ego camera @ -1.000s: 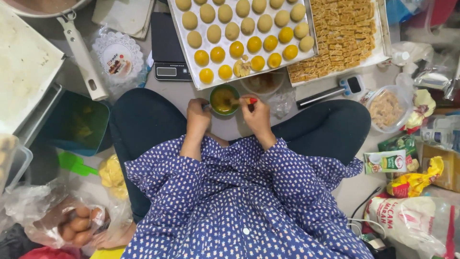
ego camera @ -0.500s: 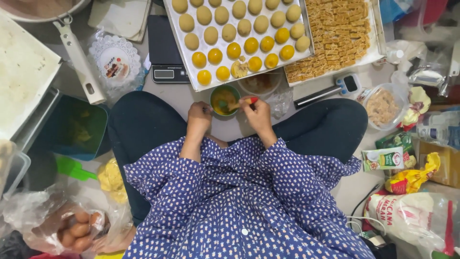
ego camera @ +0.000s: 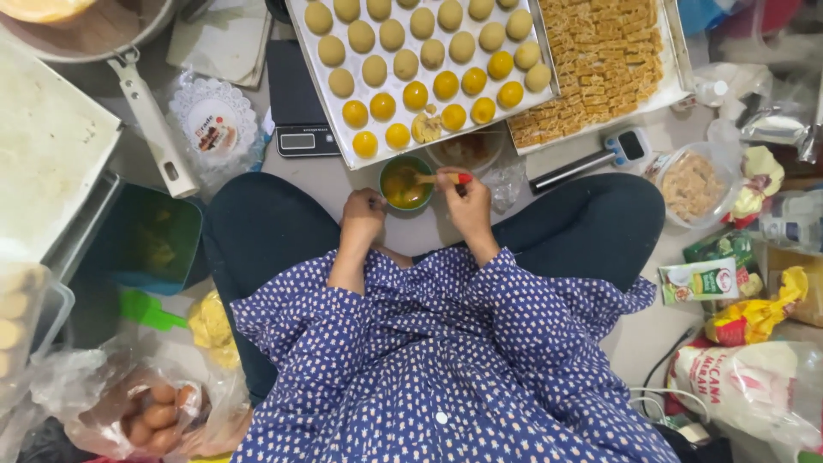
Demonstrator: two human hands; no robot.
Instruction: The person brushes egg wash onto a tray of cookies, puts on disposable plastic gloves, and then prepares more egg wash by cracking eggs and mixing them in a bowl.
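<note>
The light is soft and even, and it seems to come from above. The scene is bright enough, with no hard shadows. Only a weak shadow lies on the floor (ego camera: 343, 176) beside the knees. The baking tray (ego camera: 319, 94) looks pale and a little washed out. The plastic bags (ego camera: 103, 403) at the lower left give small glare spots. The centre is rather sharp: the dots on the blue shirt (ego camera: 446, 360) are clear. The corners are softer and slightly bent by the wide lens. The left edge is darker.
</note>
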